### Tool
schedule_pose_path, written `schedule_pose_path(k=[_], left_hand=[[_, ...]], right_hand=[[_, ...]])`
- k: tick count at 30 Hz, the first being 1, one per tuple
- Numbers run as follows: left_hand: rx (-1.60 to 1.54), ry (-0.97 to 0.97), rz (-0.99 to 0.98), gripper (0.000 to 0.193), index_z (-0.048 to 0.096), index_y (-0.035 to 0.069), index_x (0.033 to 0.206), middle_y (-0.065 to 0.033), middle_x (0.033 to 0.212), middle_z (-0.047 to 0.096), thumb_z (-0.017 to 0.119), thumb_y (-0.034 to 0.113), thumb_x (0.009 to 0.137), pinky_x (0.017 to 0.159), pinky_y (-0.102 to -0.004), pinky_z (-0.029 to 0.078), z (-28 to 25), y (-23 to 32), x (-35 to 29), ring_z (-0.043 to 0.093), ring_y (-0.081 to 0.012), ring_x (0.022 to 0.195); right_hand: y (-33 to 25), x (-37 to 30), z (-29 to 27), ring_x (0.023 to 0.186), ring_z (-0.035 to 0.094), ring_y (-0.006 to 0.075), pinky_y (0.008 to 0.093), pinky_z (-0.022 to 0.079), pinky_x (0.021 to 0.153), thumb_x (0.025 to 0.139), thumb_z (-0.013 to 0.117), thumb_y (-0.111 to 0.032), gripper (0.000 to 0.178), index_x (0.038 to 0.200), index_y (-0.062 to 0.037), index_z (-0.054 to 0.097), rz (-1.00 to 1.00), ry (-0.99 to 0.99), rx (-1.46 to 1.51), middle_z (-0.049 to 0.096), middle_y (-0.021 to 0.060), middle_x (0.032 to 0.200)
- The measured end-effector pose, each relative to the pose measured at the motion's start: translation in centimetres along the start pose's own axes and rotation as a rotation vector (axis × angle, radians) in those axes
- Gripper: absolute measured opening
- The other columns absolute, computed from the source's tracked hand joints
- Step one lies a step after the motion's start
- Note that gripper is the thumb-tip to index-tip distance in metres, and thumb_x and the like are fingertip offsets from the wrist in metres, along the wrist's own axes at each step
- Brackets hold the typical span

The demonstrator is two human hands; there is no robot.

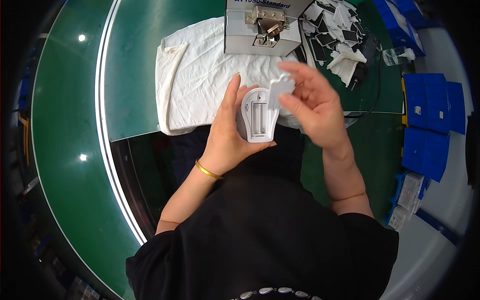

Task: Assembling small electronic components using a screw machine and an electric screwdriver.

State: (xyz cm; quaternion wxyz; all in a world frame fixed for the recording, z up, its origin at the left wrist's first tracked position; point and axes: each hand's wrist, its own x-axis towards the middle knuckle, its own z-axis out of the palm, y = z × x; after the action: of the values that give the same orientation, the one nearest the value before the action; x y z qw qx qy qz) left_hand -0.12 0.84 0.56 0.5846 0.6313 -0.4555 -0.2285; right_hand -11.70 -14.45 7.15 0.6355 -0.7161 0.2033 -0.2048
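Observation:
My left hand [227,127] is wrapped round a white handheld device [245,122] with a rounded top and a narrower base. Its back faces up, and the battery compartment [259,118] lies uncovered, with no batteries visible in its two slots. Between thumb and fingers, my right hand [317,102] pinches a white battery cover [280,91] with small tabs along one end. The cover is tilted just above the device's upper right side and overlaps it in view; whether they touch I cannot tell. The fingers of the right hand are slightly blurred.
A white cloth [200,75] is spread on the green table [135,65]. On it stands a grey box-shaped fixture [240,37] with metal hardware. A pile of white and black parts [337,27], a dark power tool [361,72] and a clear bottle [397,56] are at the right, near blue bins [425,102].

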Motion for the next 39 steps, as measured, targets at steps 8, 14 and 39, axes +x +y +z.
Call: schedule_pose_path(k=[8,14,39], left_hand=[[0.024,-0.003,-0.023,0.130,0.012,0.004,0.154,-0.0201,0.136,0.053,0.094,0.012,0.053,0.104,-0.0433,0.044,-0.1,0.2,0.2,0.050,-0.0381,0.129],[0.051,-0.018,-0.028,0.129,0.015,0.005,0.153,-0.0188,0.136,0.053,0.095,0.013,0.052,0.105,-0.0430,0.043,-0.2,0.2,0.2,0.049,-0.0367,0.131],[-0.537,-0.133,-0.254,0.076,0.015,0.005,0.153,-0.0171,0.148,0.040,0.061,0.001,0.093,0.105,-0.0358,0.041,-0.8,3.2,0.1,0.049,-0.0236,0.127]], right_hand=[[0.7,-1.4,1.3,0.076,0.055,0.0019,0.0181,0.045,0.065,0.094,0.061,0.001,0.034,0.127,0.0000,0.060,0.149,-0.172,0.044,0.065,0.0001,0.098],[0.7,-1.5,1.3,0.077,0.056,0.0054,0.0200,0.047,0.069,0.092,0.064,-0.002,0.027,0.119,-0.0029,0.066,0.092,-0.118,-0.140,0.065,0.0027,0.096],[2.1,-2.9,1.9,0.115,0.057,0.0170,0.0310,0.045,0.100,0.092,0.061,-0.004,0.051,0.138,0.0070,0.042,0.142,-0.021,0.326,0.058,0.0139,0.126]])
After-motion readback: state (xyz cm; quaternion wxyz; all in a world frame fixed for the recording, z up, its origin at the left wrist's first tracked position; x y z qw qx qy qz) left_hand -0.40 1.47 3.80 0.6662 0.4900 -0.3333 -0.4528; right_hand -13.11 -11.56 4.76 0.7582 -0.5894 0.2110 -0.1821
